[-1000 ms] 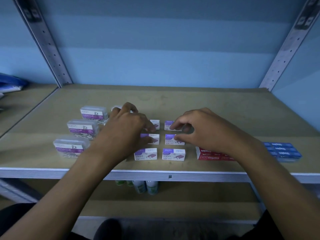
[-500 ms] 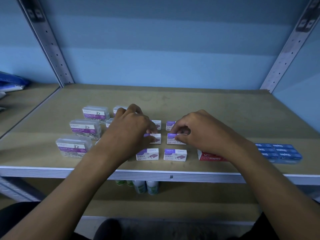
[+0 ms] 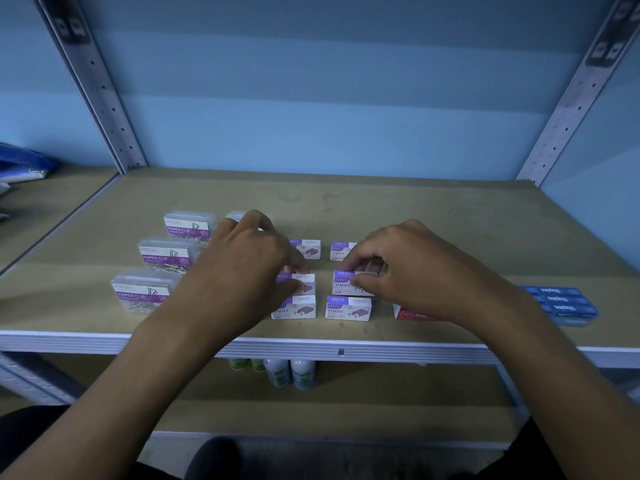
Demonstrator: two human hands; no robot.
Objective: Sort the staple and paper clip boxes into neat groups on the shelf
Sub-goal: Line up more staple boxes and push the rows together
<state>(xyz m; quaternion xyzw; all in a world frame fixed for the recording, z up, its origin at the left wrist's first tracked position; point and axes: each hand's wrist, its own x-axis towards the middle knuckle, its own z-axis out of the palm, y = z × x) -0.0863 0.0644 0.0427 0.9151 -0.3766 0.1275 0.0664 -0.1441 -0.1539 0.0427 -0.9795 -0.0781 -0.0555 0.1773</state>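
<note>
Head view: I note the left hand [image 3: 242, 271] pinching the middle-left staples box [image 3: 304, 284] and the right hand [image 3: 408, 271] pinching the middle-right staples box [image 3: 343, 284] — both in the purple-and-white grid on the shelf [image 3: 415, 220], paper clip boxes [image 3: 166, 254] left.

Bare forearms, no sleeves or jewellery on the hands [image 3: 242, 271]

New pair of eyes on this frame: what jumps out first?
Two hands at the middle of the shelf: the left hand and right hand each grip a purple-and-white staple box in a two-column grid. Clear paper clip boxes line up to the left; blue boxes sit far right.
</note>
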